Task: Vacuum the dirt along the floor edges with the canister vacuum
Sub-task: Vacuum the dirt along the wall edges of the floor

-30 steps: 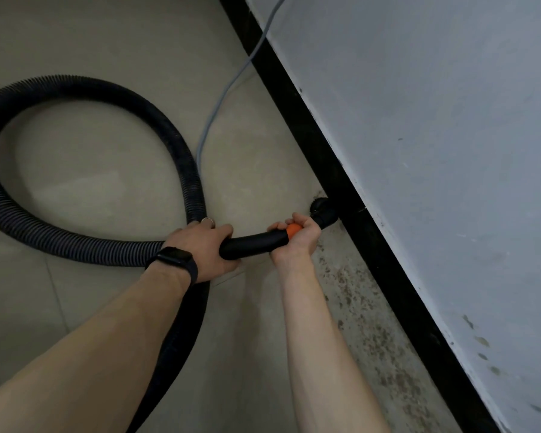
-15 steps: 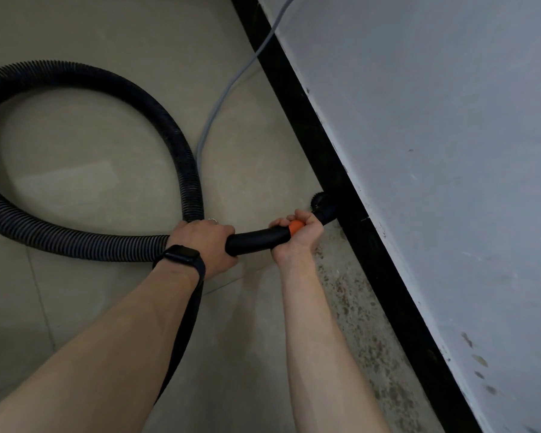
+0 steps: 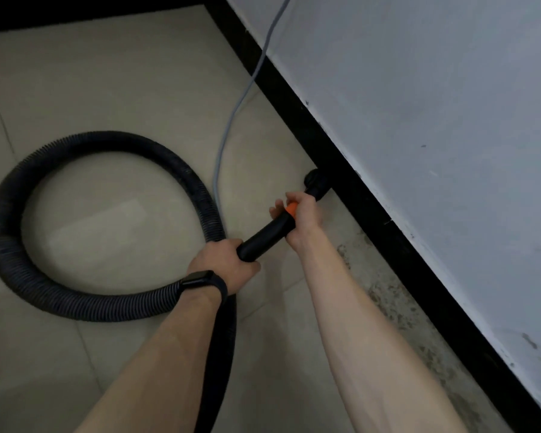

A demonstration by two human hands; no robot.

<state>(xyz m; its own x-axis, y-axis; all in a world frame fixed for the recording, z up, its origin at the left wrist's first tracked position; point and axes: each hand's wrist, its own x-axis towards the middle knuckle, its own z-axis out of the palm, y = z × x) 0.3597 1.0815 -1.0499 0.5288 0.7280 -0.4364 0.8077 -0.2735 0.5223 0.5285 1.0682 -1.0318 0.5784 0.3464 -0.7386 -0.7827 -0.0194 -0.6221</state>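
Along floor [image 3: 122, 89] edge, nozzle [image 3: 316, 182] at black skirting [image 3: 372, 220], left hand [image 3: 228, 260] and right hand [image 3: 300, 217] both clasping wand [image 3: 266, 237]: edge pass likely in hand; next, drag toward grime [image 3: 394, 301].

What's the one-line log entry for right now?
left hand: grips wand | right hand: grips wand by orange ring | nozzle: at baseboard | dirt: along edge nearer camera | hose: looped on floor

hose [image 3: 107, 143] looped on the left of the floor [image 3: 107, 73], tube [image 3: 263, 237] from left hand [image 3: 222, 260] to right hand [image 3: 303, 220], nozzle [image 3: 316, 182] just past it touching the baseboard [image 3: 372, 220] at the floor's right edge, cable [image 3: 223, 145] between loop and baseboard, dirt [image 3: 384, 295] along that edge nearer us
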